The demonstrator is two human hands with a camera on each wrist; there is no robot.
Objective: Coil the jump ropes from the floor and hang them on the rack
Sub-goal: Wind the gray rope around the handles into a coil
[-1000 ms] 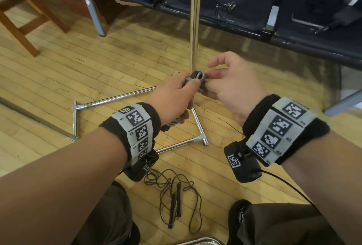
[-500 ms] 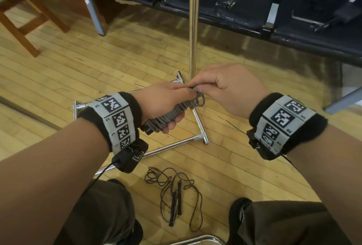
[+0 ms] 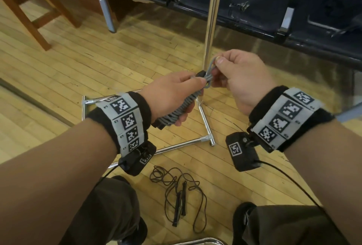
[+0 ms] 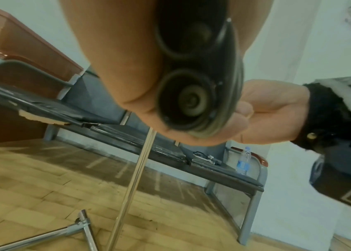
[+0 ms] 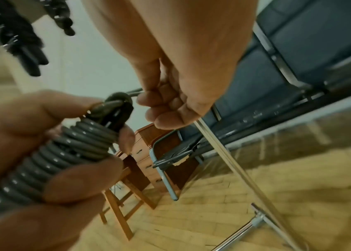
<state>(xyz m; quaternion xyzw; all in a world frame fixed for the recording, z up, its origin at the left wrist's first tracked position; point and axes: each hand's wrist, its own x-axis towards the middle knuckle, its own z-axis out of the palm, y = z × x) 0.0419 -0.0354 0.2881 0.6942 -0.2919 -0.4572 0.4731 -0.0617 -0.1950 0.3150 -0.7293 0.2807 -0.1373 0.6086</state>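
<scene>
**One rope nearly bundled, one waiting on the floor**

The left hand [image 3: 172,95] is gripping the grey cord jump rope [image 3: 177,110], wound tightly round its black handles, while the right hand [image 3: 238,80] is pinching its end loop. The thin black jump rope [image 3: 176,191] is lying loose on the wooden floor [image 3: 98,64]. Nothing is visibly hanging on the chrome tube rack [image 3: 211,19].

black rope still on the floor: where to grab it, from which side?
Grip the black jump rope at its two handles, coming straight down from above. They lie side by side, roughly parallel and flat on the wooden floor, so one pinch across both likely lifts them together. The cord around them is a loose tangle and would probably snag or trail.
</scene>
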